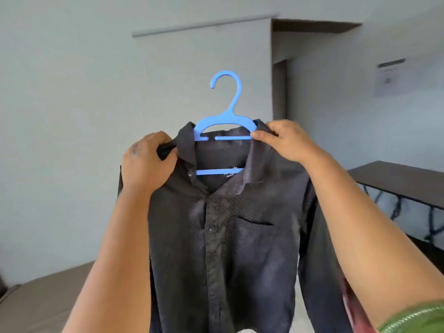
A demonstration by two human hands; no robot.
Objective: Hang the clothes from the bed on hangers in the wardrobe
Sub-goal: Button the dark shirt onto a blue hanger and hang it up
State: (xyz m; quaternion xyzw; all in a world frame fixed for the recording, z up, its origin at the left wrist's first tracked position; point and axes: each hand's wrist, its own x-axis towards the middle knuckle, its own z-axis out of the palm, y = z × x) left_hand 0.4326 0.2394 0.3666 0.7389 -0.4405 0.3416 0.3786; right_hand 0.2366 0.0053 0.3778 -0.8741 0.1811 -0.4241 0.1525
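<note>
Head view: both hands, left hand and right hand, grip shirt, hiding hanger shoulders.

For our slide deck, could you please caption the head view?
Both hands, left hand and right hand, hold up a dark shirt on a blue hanger.

Both bare forearms rise from the lower edge toward a dark navy, button-front fabric shirt, the landmark here. The left hand grips the shirt's shoulder left of the collar, fingers curled over bunched cloth. The right hand pinches the opposite shoulder right of the collar, thumb forward, a green sleeve at its upper arm.
</note>
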